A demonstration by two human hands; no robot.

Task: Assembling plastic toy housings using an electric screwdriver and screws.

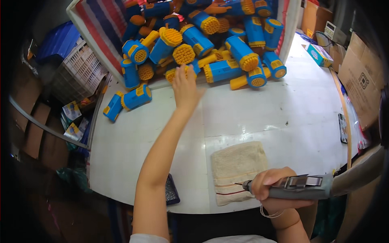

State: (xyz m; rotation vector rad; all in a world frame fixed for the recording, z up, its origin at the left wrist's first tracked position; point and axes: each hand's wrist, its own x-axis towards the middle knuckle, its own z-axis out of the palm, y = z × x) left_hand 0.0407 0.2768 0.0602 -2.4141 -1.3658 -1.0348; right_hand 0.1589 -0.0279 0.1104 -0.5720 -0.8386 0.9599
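Note:
My left hand (186, 89) reaches far forward to the front of a pile of blue-and-yellow plastic bubble-gun toys (221, 71). Its fingers are stretched out, with their tips at the yellow studded end of one bubble-gun toy (171, 75); they do not visibly wrap round it. In my right hand (272, 186), near the table's front edge, is a grey electric screwdriver (302, 187), gripped with its thin bit pointing left. That bit hangs over a folded beige cloth (239, 166) on the white table (162, 121).
A striped-lined bin (99, 36) spills the toys onto the table's far side. Two loose toys (135, 97) lie at the left. A dark tray of small metal parts (172, 190) sits beside my left forearm. At right are a phone (343, 128) and cardboard (362, 77).

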